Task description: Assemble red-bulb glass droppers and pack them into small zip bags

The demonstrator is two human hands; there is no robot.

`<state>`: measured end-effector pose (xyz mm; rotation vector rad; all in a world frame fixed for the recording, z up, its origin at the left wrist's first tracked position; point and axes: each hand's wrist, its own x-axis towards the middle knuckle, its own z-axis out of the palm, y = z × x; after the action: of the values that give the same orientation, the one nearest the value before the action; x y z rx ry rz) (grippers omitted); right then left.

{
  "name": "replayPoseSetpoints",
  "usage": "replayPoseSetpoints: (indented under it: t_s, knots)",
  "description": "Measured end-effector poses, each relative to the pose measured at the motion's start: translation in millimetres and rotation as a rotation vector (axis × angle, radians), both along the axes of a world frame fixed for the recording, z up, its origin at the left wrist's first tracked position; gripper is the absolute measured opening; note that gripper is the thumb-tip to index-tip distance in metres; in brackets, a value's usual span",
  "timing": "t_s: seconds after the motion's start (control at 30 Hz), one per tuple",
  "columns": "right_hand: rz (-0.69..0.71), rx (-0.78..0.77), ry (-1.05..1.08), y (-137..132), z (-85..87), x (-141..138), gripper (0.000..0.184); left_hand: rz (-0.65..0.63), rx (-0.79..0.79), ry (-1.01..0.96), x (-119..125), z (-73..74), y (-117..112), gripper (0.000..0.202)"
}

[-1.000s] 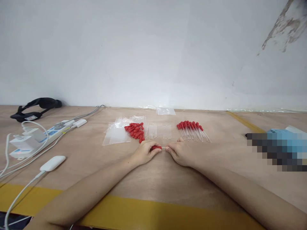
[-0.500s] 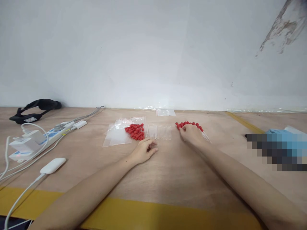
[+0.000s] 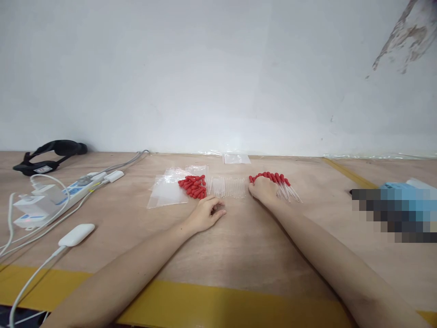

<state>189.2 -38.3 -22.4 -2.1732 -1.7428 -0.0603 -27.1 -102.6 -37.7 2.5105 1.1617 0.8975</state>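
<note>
My left hand (image 3: 205,212) rests on the wooden table (image 3: 239,246) with its fingers loosely curled and nothing visible in them, just below a pile of red rubber bulbs (image 3: 193,186). A row of clear glass tubes (image 3: 228,186) lies to the right of the bulbs. My right hand (image 3: 263,189) lies on the left end of a row of assembled droppers with red bulbs (image 3: 282,184). Its fingers are turned away, so what they grip is hidden.
Clear plastic bags (image 3: 166,191) lie left of the bulbs and another small bag (image 3: 236,158) by the wall. A power strip with chargers and cables (image 3: 44,198), a white adapter (image 3: 76,234) and a black strap (image 3: 51,152) sit at the left. A blurred blue object (image 3: 396,205) is at the right.
A second ago both hands held one dropper together at the middle. My right hand has since carried it to the row of assembled droppers, then slid slightly left. My left hand stayed put.
</note>
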Motion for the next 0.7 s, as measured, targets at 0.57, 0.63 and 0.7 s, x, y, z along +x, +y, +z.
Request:
replayPoseSetpoints:
  t_s: [0.57,0.63,0.7]
  knots:
    - [0.101,-0.182,0.038,16,4.2,-17,0.026,0.145,0.194,-0.025,-3,1.5,0,0.013]
    - [0.108,-0.214,0.056,19,5.2,-17,0.024,0.276,0.276,-0.022,-11,9.1,6,0.013]
    - [0.112,-0.227,0.07,20,6.9,-17,0.023,0.386,0.298,0.006,-23,20.6,16,0.014]
